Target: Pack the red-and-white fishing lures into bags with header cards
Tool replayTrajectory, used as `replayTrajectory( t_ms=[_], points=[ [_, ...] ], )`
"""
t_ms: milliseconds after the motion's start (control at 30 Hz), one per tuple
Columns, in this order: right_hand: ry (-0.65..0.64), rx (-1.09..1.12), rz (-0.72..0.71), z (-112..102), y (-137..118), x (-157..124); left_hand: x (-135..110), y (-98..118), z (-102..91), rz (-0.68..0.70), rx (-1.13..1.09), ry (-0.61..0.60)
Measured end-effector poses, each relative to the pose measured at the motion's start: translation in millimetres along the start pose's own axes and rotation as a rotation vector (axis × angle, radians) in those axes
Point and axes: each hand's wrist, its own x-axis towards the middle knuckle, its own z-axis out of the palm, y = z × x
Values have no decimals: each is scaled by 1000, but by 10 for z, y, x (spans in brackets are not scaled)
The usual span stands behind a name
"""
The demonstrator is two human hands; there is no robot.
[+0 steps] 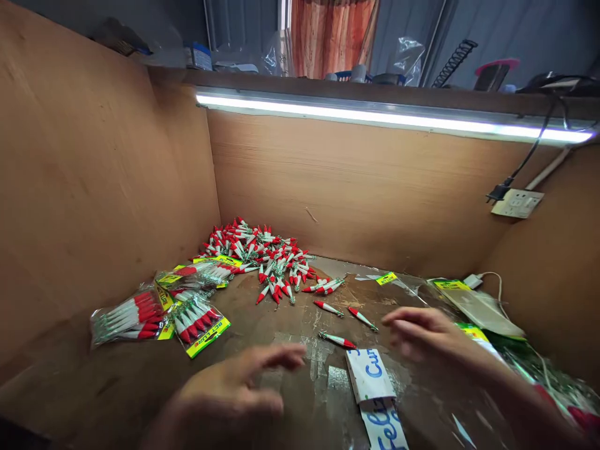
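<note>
My left hand [239, 381] hovers over the near table, slightly blurred, its thumb and fingers apart and nothing between them. On the right, my right hand [417, 331] is in the air with loosely bent, blurred fingers; I see nothing in it. Between and beyond the hands lie three separate red-and-white fishing lures: one lure [338, 340] nearest, another lure [362, 319] close to my right fingertips, and a third lure [329, 309] behind. A folded white paper strip [372, 375] with blue handwriting rests below them. Farther back spreads a big lure pile [262, 250].
Clear packs of lures [126, 315] with yellow-green labels are heaped at left. Empty-looking labelled bags [478, 306] lie at right beside a white cable [500, 287]. Wooden panels enclose the table, with a lit tube [375, 117] above and a socket [518, 203] at right.
</note>
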Motion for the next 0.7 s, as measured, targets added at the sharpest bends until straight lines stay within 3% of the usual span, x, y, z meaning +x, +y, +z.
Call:
replayTrajectory(
  t_ms=[67, 100, 133, 200, 300, 367, 433, 600, 633, 700],
  points=[
    [70, -441, -106, 347, 17, 245, 218, 158, 145, 21, -181, -553],
    [91, -599, -129, 516, 47, 371, 332, 180, 214, -3, -274, -746],
    [70, -715, -104, 668, 85, 490, 448, 177, 292, -36, -350, -835],
    [48, -856, -51, 895, 164, 694, 670, 140, 495, -57, -386, -776],
    [77, -912, -20, 997, 232, 883, 918, 145, 848, 133, -135, -451],
    [121, -723, -21, 916, 246, 929, 1019, 210, 1010, 291, 178, -262],
    [122, -417, -7, 752, 261, 908, 1099, 279, 1059, 403, 462, -160],
    [-24, 585, 106, 284, 344, 576, 1390, 220, 969, 550, 741, -193],
    [-34, 730, 126, 220, 359, 481, 1468, 174, 974, 555, 759, -218],
    [-24, 817, 141, 134, 388, 290, 1617, 92, 1013, 543, 778, -267]
  ],
)
